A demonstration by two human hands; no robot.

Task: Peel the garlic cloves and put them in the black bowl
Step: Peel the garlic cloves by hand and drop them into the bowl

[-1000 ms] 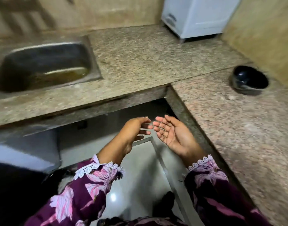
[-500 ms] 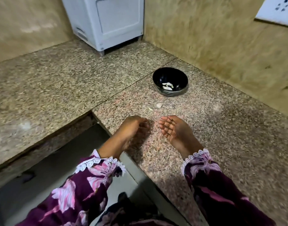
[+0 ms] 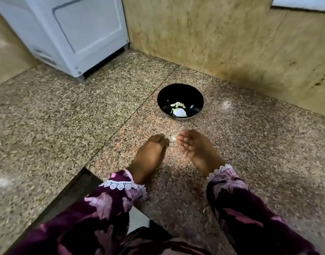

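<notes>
On the speckled granite counter [image 3: 53, 115] we see the black bowl [image 3: 180, 104] standing upright, just beyond our hands and near the far wall. Inside it lie a few pale yellowish peeled garlic cloves [image 3: 178, 104] and, touching them on the near side, a white piece [image 3: 179, 112] that we cannot identify. Our left hand [image 3: 151, 153] is seen from the back, fingers bent downward toward the counter; we cannot tell if it grips anything. Our right hand [image 3: 195, 148] lies palm up, fingers relaxed and released, holding nothing. A small whitish speck [image 3: 173, 138] sits between the fingertips. A white appliance [image 3: 69, 32] stands far left; we read no writing anywhere.
</notes>
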